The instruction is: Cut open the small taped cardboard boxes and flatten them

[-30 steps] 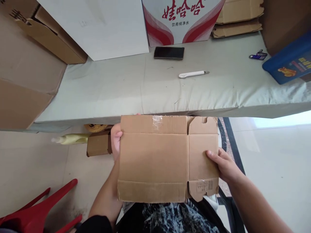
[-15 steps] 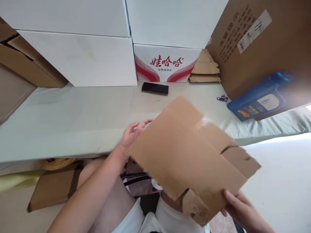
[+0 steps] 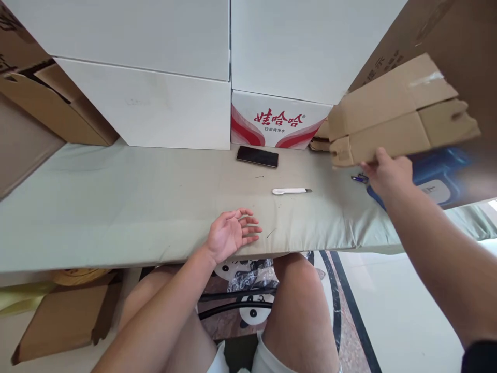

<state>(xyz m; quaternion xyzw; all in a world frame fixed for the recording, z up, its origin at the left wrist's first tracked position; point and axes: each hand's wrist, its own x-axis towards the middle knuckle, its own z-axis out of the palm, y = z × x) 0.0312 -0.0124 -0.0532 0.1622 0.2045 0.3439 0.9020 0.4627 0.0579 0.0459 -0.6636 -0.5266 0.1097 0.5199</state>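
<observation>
Raised above the back right of the table, a flattened cardboard box [image 3: 382, 111] with torn flaps and a strip of clear tape is gripped along its lower edge by my right hand [image 3: 390, 171]. Behind it, other folded cardboard [image 3: 320, 141] shows only in part. My left hand [image 3: 234, 234] rests palm up near the front edge of the table, fingers spread and holding nothing. A white utility knife [image 3: 291, 191] lies beyond it, its tip pointing right. Farther back is a black phone [image 3: 257, 156].
White boxes [image 3: 155, 109] stand stacked along the back, one with red lettering [image 3: 277, 122]. A large brown carton [image 3: 469, 67] rises at the right, with a blue bottle [image 3: 446, 181] partly hidden by my arm. Brown cartons [image 3: 58, 98] stand at the left.
My right hand has carried the flattened cardboard box from over my lap up to the back right. The utility knife is now uncovered, and my left hand's palm has turned upward.
</observation>
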